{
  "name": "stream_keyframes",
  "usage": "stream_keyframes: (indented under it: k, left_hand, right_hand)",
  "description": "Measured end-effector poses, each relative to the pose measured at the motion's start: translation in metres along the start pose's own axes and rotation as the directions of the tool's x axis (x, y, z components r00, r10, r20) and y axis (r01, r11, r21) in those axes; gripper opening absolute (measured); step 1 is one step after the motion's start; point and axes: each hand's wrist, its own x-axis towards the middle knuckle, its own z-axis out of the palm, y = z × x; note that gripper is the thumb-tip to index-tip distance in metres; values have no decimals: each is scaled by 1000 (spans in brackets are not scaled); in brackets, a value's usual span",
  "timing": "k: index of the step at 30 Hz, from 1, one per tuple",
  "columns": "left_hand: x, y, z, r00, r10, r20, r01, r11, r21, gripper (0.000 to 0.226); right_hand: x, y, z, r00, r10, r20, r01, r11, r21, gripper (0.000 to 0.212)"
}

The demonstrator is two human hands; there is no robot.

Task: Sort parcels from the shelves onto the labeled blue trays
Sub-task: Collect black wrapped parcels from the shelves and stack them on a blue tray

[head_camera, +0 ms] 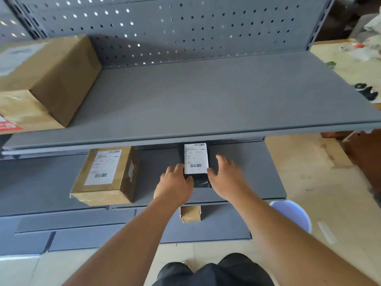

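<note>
A small black parcel (199, 179) with a white shipping label lies on the middle shelf (41, 182), partly tucked under the shelf above. My left hand (175, 182) grips the parcel's left near corner, fingers curled at its side and thumb on its near end. Against the parcel's right side rests my right hand (226, 174), with fingers fairly straight and thumb touching beside the label. A brown labelled box (105, 176) stands to the left on the same shelf. No blue tray is in view.
A large cardboard box (45, 79) sits at the left of the upper shelf (206, 96). A small cardboard box (190, 214) rests on the bottom shelf. A pale blue bucket (292, 215) stands on the floor at the right. My legs are below.
</note>
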Motion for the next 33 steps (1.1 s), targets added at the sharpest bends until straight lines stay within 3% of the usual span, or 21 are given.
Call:
stream_keyframes:
  k: [13,21,26,33]
  left_hand:
    - [60,-37,60,997,-64,-33,58,986,-156,54]
    - [100,-47,82,999,-48,-25,36,936,-351,27]
    - [112,-47,91,998,-56,1,51,909,-414,32]
    - [115,-49,94,997,-69,22,71,884,-462,27]
  right_hand:
    - [42,32,68,999,-41,-18,41,999,-35,45]
    - [74,29,103,998,51,-35,-45,985,167,37]
    - [83,31,117,996,82,-38,-71,968,240,29]
    - [85,22,112,965,256,59,-253,846,470,24]
